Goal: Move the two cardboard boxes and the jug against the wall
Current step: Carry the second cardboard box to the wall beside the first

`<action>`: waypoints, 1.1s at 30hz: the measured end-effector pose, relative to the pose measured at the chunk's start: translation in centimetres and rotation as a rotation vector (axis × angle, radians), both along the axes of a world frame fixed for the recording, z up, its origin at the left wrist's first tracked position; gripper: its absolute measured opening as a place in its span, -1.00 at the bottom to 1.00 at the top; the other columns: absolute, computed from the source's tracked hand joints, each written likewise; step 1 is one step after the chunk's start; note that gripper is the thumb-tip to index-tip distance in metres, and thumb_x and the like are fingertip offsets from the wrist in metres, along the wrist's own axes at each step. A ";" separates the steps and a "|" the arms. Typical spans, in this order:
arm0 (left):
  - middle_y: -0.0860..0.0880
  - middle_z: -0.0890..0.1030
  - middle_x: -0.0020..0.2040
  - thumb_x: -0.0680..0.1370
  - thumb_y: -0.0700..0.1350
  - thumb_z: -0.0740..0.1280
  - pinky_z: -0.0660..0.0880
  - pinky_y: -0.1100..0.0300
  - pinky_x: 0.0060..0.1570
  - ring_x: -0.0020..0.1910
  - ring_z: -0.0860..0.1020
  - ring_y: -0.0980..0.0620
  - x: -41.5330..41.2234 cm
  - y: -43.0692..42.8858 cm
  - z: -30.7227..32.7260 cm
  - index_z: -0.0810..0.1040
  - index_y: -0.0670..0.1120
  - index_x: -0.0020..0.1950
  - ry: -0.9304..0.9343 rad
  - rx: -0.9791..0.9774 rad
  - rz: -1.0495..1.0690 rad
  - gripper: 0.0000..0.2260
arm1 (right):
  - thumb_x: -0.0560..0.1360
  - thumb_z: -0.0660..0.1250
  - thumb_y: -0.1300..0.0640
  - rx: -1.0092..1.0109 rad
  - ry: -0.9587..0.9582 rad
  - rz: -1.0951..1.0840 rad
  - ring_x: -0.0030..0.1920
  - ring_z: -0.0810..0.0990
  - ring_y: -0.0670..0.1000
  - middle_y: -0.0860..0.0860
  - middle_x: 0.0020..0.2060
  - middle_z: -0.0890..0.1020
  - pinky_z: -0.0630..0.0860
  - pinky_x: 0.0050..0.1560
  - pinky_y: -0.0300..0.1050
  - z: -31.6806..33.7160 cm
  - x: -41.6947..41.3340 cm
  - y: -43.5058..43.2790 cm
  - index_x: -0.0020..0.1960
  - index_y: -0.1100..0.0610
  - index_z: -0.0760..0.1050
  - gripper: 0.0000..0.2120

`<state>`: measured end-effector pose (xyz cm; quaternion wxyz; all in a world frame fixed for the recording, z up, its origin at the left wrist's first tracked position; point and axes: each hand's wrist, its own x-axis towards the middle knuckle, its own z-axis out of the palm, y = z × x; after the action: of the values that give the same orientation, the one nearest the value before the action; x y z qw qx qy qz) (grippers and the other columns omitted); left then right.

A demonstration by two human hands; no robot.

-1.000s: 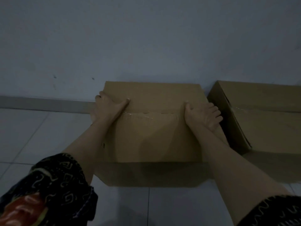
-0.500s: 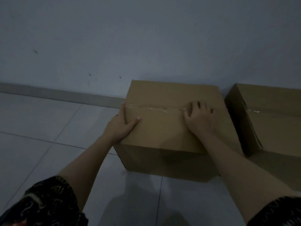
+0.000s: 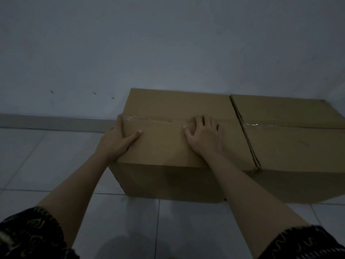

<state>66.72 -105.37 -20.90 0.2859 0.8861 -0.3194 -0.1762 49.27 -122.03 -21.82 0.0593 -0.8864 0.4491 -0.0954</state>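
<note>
Two taped brown cardboard boxes stand on the floor with their backs at the wall [image 3: 168,43]. The left box [image 3: 168,107] touches the right box [image 3: 291,146] side to side. My left hand [image 3: 117,141] clasps the left box's left top edge, thumb lying on the lid and fingers down the side. My right hand [image 3: 203,137] lies flat on that lid near the tape seam, fingers spread. No jug is in view.
A pale skirting strip [image 3: 46,121] runs along the foot of the wall to the left of the boxes. Light floor tiles [image 3: 37,161] stretch to the left and in front. My patterned dark sleeves fill the bottom corners.
The left box has slid right and the gap to the right box has closed. My left hand went from the lid to the box's left edge.
</note>
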 end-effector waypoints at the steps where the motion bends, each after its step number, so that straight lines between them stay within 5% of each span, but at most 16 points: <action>1: -0.18 0.32 0.46 0.49 0.24 0.24 0.33 -0.08 0.28 0.36 0.38 -0.25 0.1 -0.1 0.0 -0.09 0.03 0.54 -0.008 -0.004 -0.001 -0.23 | 0.55 0.06 -0.19 -0.010 -0.008 0.002 0.36 0.30 0.16 0.14 0.35 0.36 0.21 0.37 0.17 -0.1 0.0 -0.1 0.37 0.11 0.31 -0.48; 10: -0.15 0.42 0.37 0.44 0.29 0.28 0.42 -0.10 0.17 0.29 0.44 -0.23 -1.3 0.1 0.2 0.22 -0.06 0.46 -0.280 -0.041 0.156 -0.29 | 0.56 0.08 -0.18 0.028 -0.032 0.033 0.42 0.26 0.15 0.15 0.42 0.33 0.12 0.44 0.19 0.5 -1.5 0.2 0.42 0.10 0.29 -0.47; 19: -0.16 0.52 0.14 0.55 0.14 0.18 0.45 0.03 -0.10 0.03 0.53 -0.20 -1.7 0.0 0.3 0.53 -0.18 0.13 -0.510 -0.019 0.178 -0.59 | 0.57 0.06 -0.17 0.088 -0.024 0.038 0.46 0.21 0.13 0.13 0.44 0.29 0.02 0.48 0.20 1.1 0.2 1.6 0.43 0.09 0.30 -0.48; 23: -0.15 0.61 0.16 0.58 0.06 0.19 0.43 0.10 0.01 0.12 0.55 -0.15 -2.2 1.7 0.7 0.57 -0.13 0.19 -0.233 -0.168 0.235 -0.65 | 0.60 0.08 -0.08 0.131 -0.121 0.222 0.37 0.33 0.16 0.15 0.35 0.43 0.18 0.43 0.11 1.5 4.2 5.6 0.36 0.14 0.39 -0.56; 27: -0.11 0.64 0.13 0.59 0.01 0.18 0.37 0.24 -0.02 0.11 0.57 -0.07 -1.3 9.4 2.2 0.59 -0.13 0.17 -0.132 -0.250 0.381 -0.69 | 0.59 0.13 0.01 0.202 -0.249 0.422 0.27 0.42 0.15 0.15 0.26 0.51 0.32 0.27 -0.02 2.7 8.6 12.1 0.29 0.16 0.45 -0.64; 33: -0.08 0.61 0.15 0.59 0.03 0.18 0.47 0.07 0.15 0.11 0.56 -0.05 -0.9 28.2 9.0 0.53 -0.11 0.24 -0.290 -0.202 0.755 -0.67 | 0.60 0.14 0.02 0.296 -0.287 0.833 0.30 0.42 0.14 0.15 0.28 0.51 0.31 0.29 -0.05 8.9 14.1 28.6 0.35 0.16 0.41 -0.62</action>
<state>65.85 -77.14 -11.86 0.3681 0.9241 -0.0248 0.0997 63.38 -93.39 -12.92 0.2799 -0.9511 0.0508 -0.1201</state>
